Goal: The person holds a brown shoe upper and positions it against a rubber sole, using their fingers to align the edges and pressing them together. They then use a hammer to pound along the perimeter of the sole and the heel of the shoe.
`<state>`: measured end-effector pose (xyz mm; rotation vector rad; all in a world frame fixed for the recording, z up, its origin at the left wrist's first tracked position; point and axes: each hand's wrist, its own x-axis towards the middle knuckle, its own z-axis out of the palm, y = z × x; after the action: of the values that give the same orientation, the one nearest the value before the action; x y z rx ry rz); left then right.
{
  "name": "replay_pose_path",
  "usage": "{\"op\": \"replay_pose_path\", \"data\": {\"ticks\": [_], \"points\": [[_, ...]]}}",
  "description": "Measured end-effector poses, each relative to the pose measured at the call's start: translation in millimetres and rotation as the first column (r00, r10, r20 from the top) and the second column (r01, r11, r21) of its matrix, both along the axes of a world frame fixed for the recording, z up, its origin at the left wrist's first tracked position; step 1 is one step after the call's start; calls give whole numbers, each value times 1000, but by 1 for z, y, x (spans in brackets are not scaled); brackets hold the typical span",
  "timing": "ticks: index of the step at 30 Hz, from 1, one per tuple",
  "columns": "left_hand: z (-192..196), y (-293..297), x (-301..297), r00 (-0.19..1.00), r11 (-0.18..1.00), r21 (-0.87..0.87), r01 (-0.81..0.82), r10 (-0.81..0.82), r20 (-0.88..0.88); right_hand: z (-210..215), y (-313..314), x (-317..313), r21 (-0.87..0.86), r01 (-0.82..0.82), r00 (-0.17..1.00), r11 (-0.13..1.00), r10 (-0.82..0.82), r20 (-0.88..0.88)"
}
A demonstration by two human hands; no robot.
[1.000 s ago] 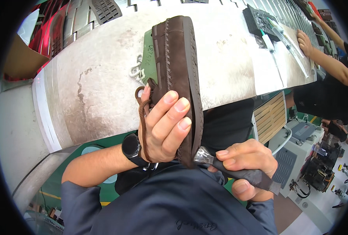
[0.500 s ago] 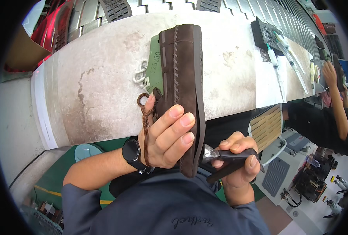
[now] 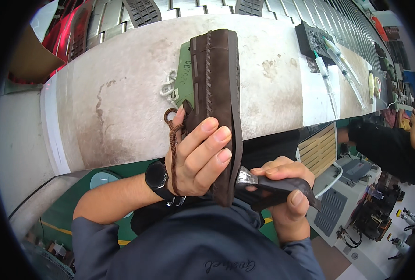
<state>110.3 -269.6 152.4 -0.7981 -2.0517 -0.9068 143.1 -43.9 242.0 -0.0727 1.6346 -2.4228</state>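
Observation:
A brown leather shoe (image 3: 216, 79) with a stitched seam is held on its side, its dark sole facing right. A green shoe last (image 3: 185, 74) shows in its opening, with a white chain attached. My left hand (image 3: 200, 161) grips the shoe near its lower end, fingers across the upper. Brown lace (image 3: 172, 140) hangs in a loop over this hand. In my right hand (image 3: 287, 182) is a black tool with a silver metal end (image 3: 246, 177), its kind not clear. That metal end meets the sole's edge near the bottom of the shoe.
A stained pale worktop (image 3: 128, 93) lies beyond my hands. On its right are a black block (image 3: 310, 42) and syringes (image 3: 328, 84). Behind runs a metal conveyor (image 3: 184, 7) carrying soles (image 3: 142, 11). A slatted wooden board (image 3: 318, 147) and a co-worker (image 3: 387, 144) are to the right.
My right hand has turned the black tool, so its dark body shows broader, and its metal end sits slightly higher. The shoe has barely shifted. The co-worker's arm has moved.

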Motion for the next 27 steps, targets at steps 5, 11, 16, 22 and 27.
{"op": "replay_pose_path", "data": {"ticks": [5,11,16,22,27], "points": [[0,1,-1,1000,1000,27,3,-3,-3,19,7,-17,249,-46,978,967,95,-188],[-1,1,-1,1000,999,39,-8,8,-4,65,-4,-44,626,-94,789,774,442,-428],[-1,3,5,998,999,53,-2,-1,63,68,-6,-33,636,-46,841,770,373,-392],[-3,4,4,999,998,60,-11,9,34,80,-10,-44,712,-38,851,702,396,-346],[-5,5,5,999,997,74,3,-6,34,88,-13,-58,757,-61,842,651,440,-311]]}}
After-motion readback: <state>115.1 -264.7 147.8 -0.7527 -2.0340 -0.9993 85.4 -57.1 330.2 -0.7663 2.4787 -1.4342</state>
